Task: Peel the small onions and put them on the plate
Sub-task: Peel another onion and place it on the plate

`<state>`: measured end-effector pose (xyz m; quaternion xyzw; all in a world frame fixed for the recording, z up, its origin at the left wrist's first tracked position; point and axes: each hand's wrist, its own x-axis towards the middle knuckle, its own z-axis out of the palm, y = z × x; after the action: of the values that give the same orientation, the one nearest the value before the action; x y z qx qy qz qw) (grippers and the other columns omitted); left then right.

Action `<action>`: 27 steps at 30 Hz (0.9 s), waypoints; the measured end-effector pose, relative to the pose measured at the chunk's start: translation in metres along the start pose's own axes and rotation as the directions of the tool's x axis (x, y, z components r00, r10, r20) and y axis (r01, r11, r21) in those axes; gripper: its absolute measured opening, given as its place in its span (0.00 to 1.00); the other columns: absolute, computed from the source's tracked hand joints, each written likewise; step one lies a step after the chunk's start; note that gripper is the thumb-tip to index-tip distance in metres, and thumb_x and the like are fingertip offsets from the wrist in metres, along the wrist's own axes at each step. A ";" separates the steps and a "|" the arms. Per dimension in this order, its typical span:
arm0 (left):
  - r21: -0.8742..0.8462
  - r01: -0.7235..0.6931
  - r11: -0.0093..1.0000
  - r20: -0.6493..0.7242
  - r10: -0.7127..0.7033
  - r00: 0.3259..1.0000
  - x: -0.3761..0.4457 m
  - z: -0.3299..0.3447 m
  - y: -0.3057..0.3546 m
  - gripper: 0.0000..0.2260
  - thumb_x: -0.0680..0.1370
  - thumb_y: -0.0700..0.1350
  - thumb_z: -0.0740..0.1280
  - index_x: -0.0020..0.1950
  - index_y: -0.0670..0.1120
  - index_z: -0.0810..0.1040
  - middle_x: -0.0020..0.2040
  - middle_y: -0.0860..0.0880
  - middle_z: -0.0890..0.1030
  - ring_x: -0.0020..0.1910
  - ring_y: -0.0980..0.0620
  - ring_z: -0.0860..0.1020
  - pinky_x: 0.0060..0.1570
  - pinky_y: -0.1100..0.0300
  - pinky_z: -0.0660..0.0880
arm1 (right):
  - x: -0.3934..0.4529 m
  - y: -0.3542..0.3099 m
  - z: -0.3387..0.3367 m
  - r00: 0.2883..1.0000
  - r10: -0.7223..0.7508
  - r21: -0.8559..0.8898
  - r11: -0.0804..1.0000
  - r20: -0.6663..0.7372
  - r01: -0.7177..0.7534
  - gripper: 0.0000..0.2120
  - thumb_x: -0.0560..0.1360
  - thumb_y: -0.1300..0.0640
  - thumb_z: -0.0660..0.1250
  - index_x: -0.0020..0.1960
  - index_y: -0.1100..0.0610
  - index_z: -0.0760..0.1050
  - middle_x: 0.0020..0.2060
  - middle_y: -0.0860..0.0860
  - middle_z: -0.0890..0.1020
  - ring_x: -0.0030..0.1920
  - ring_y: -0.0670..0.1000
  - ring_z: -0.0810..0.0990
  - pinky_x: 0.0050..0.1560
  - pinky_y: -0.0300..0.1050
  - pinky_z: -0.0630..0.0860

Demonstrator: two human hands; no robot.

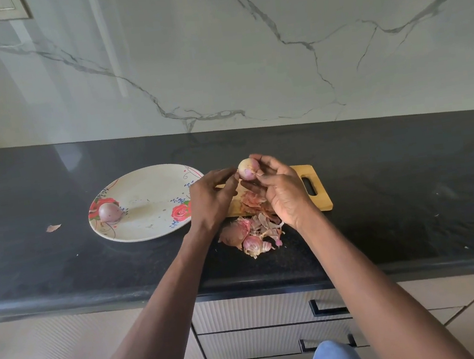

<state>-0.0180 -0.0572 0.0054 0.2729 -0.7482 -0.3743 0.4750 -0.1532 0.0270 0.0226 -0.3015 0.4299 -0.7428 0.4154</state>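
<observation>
While the right hand [284,194] pinches the onion in hand [248,169] above the far edge of the cutting board [318,196], status by item:

step: peel of the second onion looks close to done (pale and glossy, only a scrap of skin showing near the right fingers).
right hand: fingers and thumb curled round the onion's right side, gripping it.
left hand [211,197]: fingertips extended toward the onion's left side, at or just off the surface; grips nothing that I can see.
onion axis: nearly round, so the long axis is hard to call; one end seems to face the right fingers, cannot confirm.
plate [152,228]: left of the board on the counter [410,188], one peeled onion [110,212] near its left rim, lying on its side, tip toward the plate's middle.
peels [251,234]: heaped on the board's near edge and the counter in front of it.
next move, my read: strip the last scrap, then carry left and set down beside the first onion (it's round, may roll).
</observation>
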 end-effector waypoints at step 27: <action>0.107 -0.052 0.993 -0.062 0.059 0.996 -0.008 0.009 0.001 0.09 0.78 0.45 0.69 0.47 0.42 0.86 0.36 0.44 0.84 0.33 0.44 0.80 0.35 0.44 0.77 | 0.002 0.019 0.002 0.960 -0.276 -0.519 0.814 0.045 0.259 0.17 0.76 0.67 0.71 0.64 0.58 0.80 0.54 0.45 0.84 0.59 0.49 0.83 0.61 0.53 0.80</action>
<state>-0.0229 -0.0481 -0.0005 0.2888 -0.7585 -0.3119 0.4940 -0.1451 0.0193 0.0069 -0.4479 0.5745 -0.6543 0.2030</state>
